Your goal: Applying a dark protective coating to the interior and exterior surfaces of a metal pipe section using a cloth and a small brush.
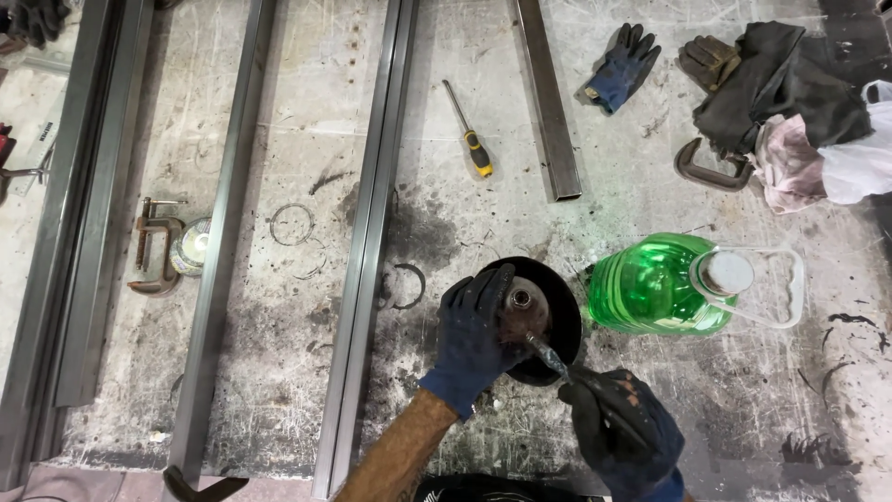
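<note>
Gloved hands work over a black bowl (563, 321) standing on a scratched, stained metal bench (650, 186). Left hand (474, 335), in a dark blue glove, is closed over a rusty round metal part (520, 311) and holds it above the bowl's middle, apparently so that any runoff falls into the bowl rather than onto the bench. Right hand (621, 429), in a dirty black glove, is wrapped tight around a thin brush (548, 355) whose wet tip touches the part's lower side; the handle is mostly hidden by the fingers. Green liquid in a clear plastic jug (662, 284), white-capped and lying on its side, sits just beside the bowl on the right, within easy reach. Long steel square tubes (367, 242) run lengthwise across the bench to the left. A yellow-handled screwdriver (469, 130) lies well apart above the bowl. A rusty C-clamp (153, 246) sits at far left; a second clamp (711, 172), a blue glove (621, 67) and a heap of dark rags (780, 88) lie at upper right.
</note>
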